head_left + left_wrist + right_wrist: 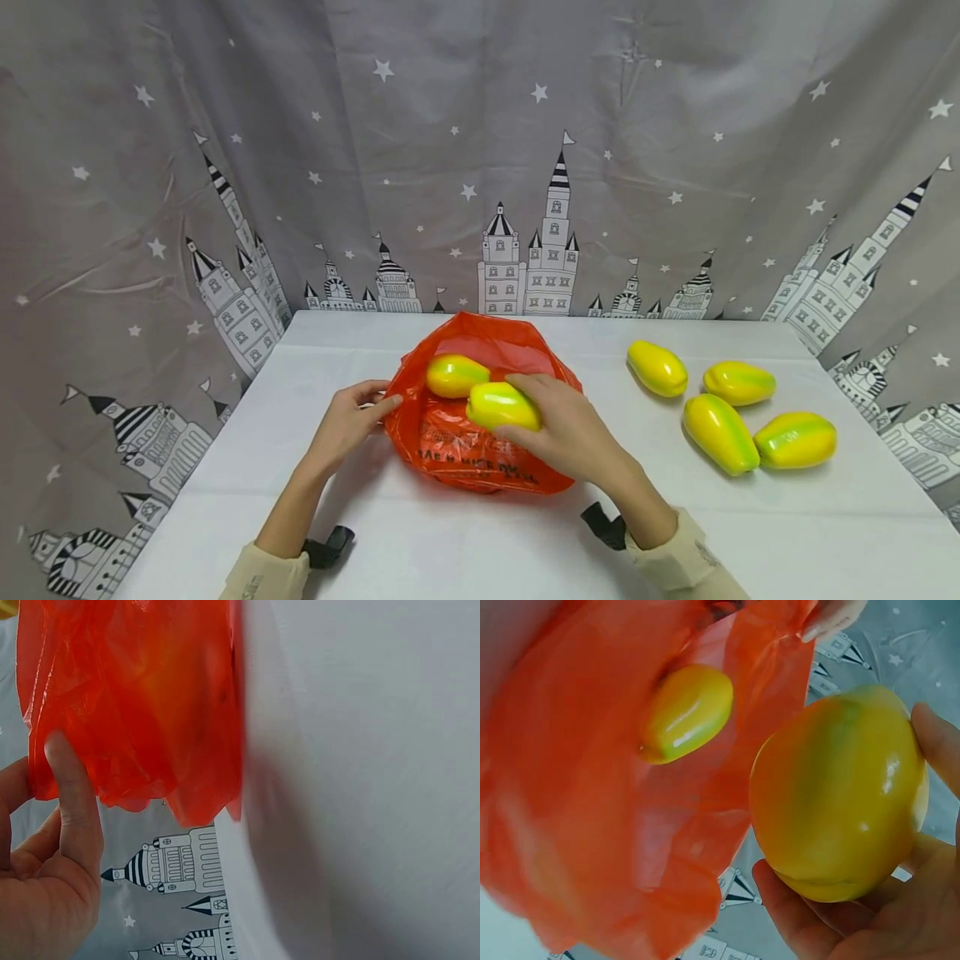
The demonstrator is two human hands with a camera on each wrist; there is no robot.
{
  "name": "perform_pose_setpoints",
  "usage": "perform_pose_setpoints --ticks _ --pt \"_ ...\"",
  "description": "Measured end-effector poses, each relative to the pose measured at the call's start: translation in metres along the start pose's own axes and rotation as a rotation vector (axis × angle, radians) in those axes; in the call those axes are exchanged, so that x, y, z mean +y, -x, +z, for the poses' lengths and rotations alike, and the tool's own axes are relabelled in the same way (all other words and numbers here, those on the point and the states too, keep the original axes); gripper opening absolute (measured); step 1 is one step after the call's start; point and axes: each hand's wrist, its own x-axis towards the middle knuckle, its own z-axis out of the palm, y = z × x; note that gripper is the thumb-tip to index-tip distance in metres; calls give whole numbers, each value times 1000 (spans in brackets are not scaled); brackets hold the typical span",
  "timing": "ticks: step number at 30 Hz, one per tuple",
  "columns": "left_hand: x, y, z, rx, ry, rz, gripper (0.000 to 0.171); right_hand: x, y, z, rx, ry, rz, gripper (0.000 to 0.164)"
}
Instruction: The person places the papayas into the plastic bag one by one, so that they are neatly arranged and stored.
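Note:
A red plastic bag stands with its mouth spread, dark lettering on its front. My left hand pinches the bag's left rim between thumb and fingers; the left wrist view shows these fingers at the edge of the plastic. Over the bag's mouth, my right hand grips a yellow-green papaya, thumb on one side and fingers on the other. Another papaya lies inside the bag, left of the held one. From the right wrist, the held papaya appears large beside the bag's opening.
Several more papayas lie in a loose group on the right of the white table. A grey curtain printed with stars and castles hangs behind and around the table. Dark camera mounts sit at both wrists.

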Motion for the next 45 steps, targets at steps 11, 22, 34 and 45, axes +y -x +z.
perform_pose_setpoints --ticks 11,22,34,45 --pt "1 3 2 -2 -8 6 39 -13 -26 5 -54 9 -21 63" --pt "1 -1 0 5 -11 -10 36 -19 -50 18 -99 -21 -56 57" --pt "3 0 -3 -10 47 -29 37 -8 -59 37 -165 24 -40 64" --pt "1 0 -1 -9 49 -42 37 3 -70 56 -175 -58 70 66"
